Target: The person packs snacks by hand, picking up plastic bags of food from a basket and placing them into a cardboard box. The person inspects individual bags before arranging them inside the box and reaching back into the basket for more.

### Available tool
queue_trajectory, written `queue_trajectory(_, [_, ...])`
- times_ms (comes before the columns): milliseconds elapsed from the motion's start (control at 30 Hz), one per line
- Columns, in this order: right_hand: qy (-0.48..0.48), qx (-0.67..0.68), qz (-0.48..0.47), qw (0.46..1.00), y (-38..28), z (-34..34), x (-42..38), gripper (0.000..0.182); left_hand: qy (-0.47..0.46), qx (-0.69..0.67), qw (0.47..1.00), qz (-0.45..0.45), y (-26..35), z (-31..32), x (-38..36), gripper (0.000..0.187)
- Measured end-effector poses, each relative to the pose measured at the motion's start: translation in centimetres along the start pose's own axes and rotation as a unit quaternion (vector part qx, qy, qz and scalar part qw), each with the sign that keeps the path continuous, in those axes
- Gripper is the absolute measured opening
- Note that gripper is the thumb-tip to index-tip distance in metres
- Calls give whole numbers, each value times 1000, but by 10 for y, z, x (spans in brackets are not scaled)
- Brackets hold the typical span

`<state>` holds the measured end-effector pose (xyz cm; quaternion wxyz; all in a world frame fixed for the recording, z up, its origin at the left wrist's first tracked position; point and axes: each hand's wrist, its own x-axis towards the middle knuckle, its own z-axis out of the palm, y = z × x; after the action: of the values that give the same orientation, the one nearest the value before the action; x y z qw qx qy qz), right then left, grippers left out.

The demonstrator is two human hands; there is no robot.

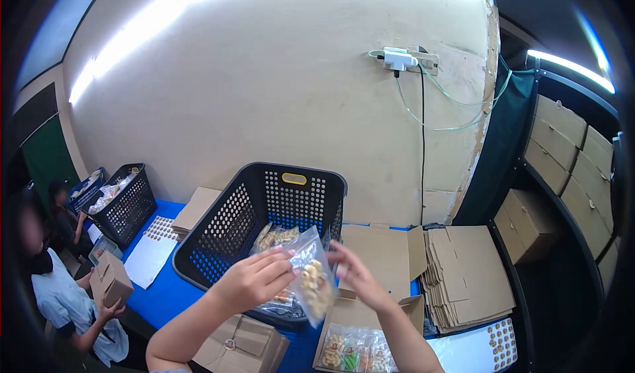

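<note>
A clear plastic bag of pale snack pieces [313, 287] hangs tilted above the near right edge of a large black basket [301, 198]. My left hand [254, 277] pinches the bag near its upper left side. Beside the bag's right side is my right hand [358, 277], its fingers apart and slightly blurred; whether it touches the plastic I cannot make out. More snack bags [281, 237] lie inside the basket. Below my right forearm, an open cardboard box [324, 336] contains several packets [350, 356], some with green or orange contents.
A closed brown box [241, 346] sits at the near left of the blue table [165, 300]. Flattened cartons [473, 277] are stacked at right, near a sticker sheet [479, 353]. Another black basket [126, 207] stands far left, where a co-worker [79, 313] holds a box [111, 280].
</note>
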<state>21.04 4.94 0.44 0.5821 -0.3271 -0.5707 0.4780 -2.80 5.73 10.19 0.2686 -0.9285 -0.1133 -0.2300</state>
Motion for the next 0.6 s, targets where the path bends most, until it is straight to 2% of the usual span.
queue_trajectory(67, [-69, 44, 51, 995, 7, 18, -35, 47, 69, -129, 984, -100, 20, -5, -10, 22])
queue_trajectory(133, [-84, 90, 92, 988, 7, 19, -57, 44, 49, -149, 983, -96, 33, -4, -19, 25])
queue_trajectory(167, [-99, 130, 131, 978, 4, 19, -65, 41, 136, -158, 965, -160, 44, -2, -16, 32])
queue_trajectory(200, [-100, 133, 134, 977, -2, 24, -74, 41, 219, -167, 935, -224, 57, -1, -18, 41])
queue_trajectory(233, [-52, 145, 107, 982, -13, 28, -82, 36, 244, -195, 913, -262, 67, 4, -25, 58])
queue_trajectory(267, [-6, 155, 81, 985, -19, 31, -88, 30, 244, -193, 913, -265, 80, 9, -31, 58])
queue_trajectory(300, [-11, 168, 61, 984, -18, 31, -94, 29, 233, -338, 857, -311, 95, 13, -36, 57])
queue_trajectory(367, [-12, 156, 54, 986, -17, 38, -106, 29, 177, -570, 700, -392, 125, 18, -34, 56])
queue_trajectory(400, [-9, 145, 45, 988, -15, 42, -111, 30, 180, -570, 701, -390, 138, 23, -36, 56])
queue_trajectory(467, [-21, 138, 67, 988, -12, 48, -123, 31, 92, -703, 554, -436, 162, 37, -43, 53])
queue_trajectory(533, [-34, 68, 70, 995, 0, 50, -133, 33, 115, -700, 533, -460, 178, 46, -42, 50])
queue_trajectory(600, [-33, 81, 78, 993, 1, 50, -139, 33, 138, -697, 512, -484, 187, 51, -45, 48])
